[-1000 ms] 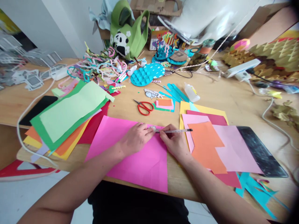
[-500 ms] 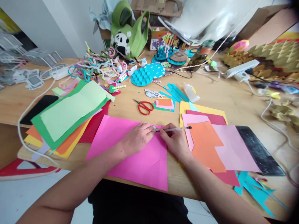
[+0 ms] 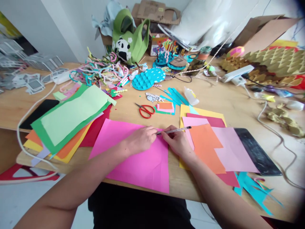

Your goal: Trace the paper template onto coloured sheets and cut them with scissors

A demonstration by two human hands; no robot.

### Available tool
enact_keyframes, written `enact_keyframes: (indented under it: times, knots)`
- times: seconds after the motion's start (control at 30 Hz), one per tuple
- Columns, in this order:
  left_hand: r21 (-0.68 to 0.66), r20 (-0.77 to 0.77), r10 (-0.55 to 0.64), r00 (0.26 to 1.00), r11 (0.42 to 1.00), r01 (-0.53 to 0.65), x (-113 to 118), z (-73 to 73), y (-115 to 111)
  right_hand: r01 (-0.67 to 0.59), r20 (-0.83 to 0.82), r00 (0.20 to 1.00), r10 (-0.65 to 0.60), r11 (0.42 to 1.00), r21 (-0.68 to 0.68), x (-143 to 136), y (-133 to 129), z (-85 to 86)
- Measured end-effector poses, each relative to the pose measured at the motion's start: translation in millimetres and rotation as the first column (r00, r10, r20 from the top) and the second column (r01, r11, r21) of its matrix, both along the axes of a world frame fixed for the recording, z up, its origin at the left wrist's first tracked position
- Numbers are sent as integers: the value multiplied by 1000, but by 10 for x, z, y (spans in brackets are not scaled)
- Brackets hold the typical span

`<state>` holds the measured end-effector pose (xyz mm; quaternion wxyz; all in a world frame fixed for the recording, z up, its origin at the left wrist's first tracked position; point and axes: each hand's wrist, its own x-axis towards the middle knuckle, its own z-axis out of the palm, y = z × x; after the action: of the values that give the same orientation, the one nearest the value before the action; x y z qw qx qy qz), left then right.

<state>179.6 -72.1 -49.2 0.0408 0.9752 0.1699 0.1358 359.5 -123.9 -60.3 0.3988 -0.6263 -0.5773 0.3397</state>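
A bright pink sheet of paper (image 3: 133,168) lies on the table in front of me. My right hand (image 3: 177,140) is closed around a slim pencil (image 3: 178,129), whose tip meets the paper near its top right corner. Over the same sheet rests my left hand (image 3: 143,139), its fingers bent together, with the fingertips close to the pencil tip. Something small and pale shows at those fingertips, too hidden to name. Just beyond the sheet are red-handled scissors (image 3: 145,111) and a little stack of cut paper rectangles (image 3: 165,106).
Green and orange papers (image 3: 73,117) are piled at left; orange and pink sheets (image 3: 207,143) overlap a black tablet-like slab (image 3: 259,152) at right. Farther back sit a glue bottle (image 3: 191,96), blue craft pieces (image 3: 147,78), tangled pipe cleaners (image 3: 100,68) and a green panda bag (image 3: 130,41).
The pencil's back end has swung slightly upward and its tip has shifted at the left fingertips. The whole view has moved a little; both hands stay at the same corner of the sheet.
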Motion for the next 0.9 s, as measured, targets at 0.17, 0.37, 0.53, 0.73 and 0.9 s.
enact_keyframes:
  times: [0.17,0.37,0.53,0.73,0.9]
  knots:
    - [-37,62,-13,998,999,16,-5,-61,21,10,5,1000,-10,1000,18,-13,-13,11]
    - [-56,91,-24,996,998,29,-22,-124,29,45,7,999,-45,999,25,-12,-20,2]
    - [-52,76,-24,997,998,28,-26,-138,29,63,0,998,-63,997,34,-18,-15,-7]
    - [-24,55,-9,998,1000,10,-4,-118,18,88,-1,996,-88,996,18,-24,-22,12]
    - [-23,28,5,1000,1000,-4,13,-113,13,90,0,996,-90,996,24,-20,-27,23]
